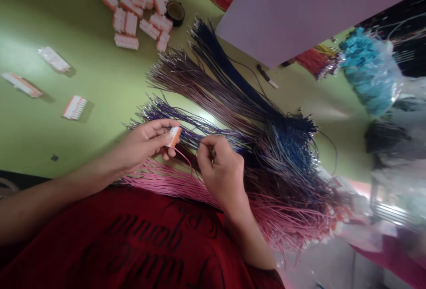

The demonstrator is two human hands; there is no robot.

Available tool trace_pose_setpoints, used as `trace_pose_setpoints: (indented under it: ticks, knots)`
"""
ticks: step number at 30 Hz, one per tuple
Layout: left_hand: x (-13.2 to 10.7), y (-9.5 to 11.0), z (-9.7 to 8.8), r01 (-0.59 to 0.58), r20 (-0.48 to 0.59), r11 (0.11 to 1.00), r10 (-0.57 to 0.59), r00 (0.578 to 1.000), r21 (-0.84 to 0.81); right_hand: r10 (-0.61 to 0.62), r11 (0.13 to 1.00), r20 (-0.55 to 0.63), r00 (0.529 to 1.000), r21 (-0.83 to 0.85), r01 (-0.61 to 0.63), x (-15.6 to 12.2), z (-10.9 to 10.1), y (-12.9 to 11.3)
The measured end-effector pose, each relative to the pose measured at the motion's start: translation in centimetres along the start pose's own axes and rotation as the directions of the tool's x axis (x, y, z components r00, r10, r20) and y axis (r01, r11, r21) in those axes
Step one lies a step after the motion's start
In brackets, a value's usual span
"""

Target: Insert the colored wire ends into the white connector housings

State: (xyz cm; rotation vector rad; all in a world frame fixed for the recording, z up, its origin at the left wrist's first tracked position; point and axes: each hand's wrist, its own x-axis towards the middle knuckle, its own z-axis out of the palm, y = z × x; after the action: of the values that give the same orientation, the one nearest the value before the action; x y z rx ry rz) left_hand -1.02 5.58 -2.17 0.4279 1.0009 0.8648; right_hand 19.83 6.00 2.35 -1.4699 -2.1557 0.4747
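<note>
My left hand pinches a small white and orange connector housing between thumb and fingers. A single pink wire runs out of the housing and hangs toward the pink bundle. To its right, my right hand is closed, thumb against fingertips, on a thin dark wire; its tip is too small to make out. Beneath and behind both hands spread bundles of pink wires, purple-blue wires, brown wires and dark blue wires with metal terminals at their ends.
On the green table lie a heap of connector housings, three separate ones at left, including a housing, and a tape roll. A small knife-like tool lies near a purple sheet. A bag of blue parts stands right.
</note>
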Motion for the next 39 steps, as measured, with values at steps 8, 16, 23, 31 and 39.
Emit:
trace_pose_setpoints:
  ticks: [8,16,23,31,39]
  knots:
    - [0.0,-0.2,-0.1,0.008,0.011,0.999,-0.008,1.000,0.034,-0.018,0.993,0.051,0.999,0.120,0.012,-0.1,1.2,-0.3]
    - [0.0,0.0,0.0,0.002,0.022,0.998,-0.003,1.000,0.057,-0.023,1.000,0.016,1.000,-0.017,0.023,0.4,1.6,0.3]
    - [0.1,-0.1,-0.4,0.012,0.034,0.999,-0.013,0.999,0.032,-0.065,0.998,0.018,0.998,-0.025,0.065,0.3,1.8,0.4]
    - [0.1,0.2,-0.1,0.019,0.036,1.000,-0.018,0.999,-0.012,-0.123,0.992,0.039,0.992,-0.014,0.123,0.2,1.5,0.8]
    - [0.1,0.0,-0.2,0.057,0.015,0.998,-0.057,0.998,-0.012,-0.153,0.988,0.056,0.987,0.009,0.153,0.4,2.3,0.8]
